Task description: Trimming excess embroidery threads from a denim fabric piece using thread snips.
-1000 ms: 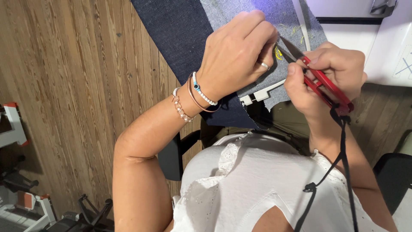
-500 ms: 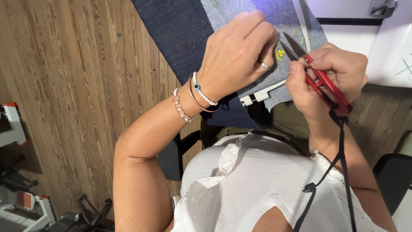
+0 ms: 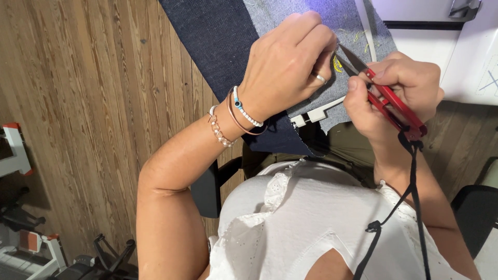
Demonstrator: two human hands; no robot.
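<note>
While the left hand (image 3: 288, 67) presses flat on the grey denim fabric (image 3: 311, 15) at the far edge, its grip closed on nothing, the right hand (image 3: 394, 93) clasps red thread snips (image 3: 386, 98), blades beside yellow stitching (image 3: 337, 65).

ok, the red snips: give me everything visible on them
The red thread snips look like metal: two red spring-type handles joined at the rear, narrowing to short silver blades. The right hand grips the handles, thumb on one side, fingers on the other. The blade tips point at yellow stitching on the grey denim, beside the left hand. A black cord hangs from the rear end.
</note>
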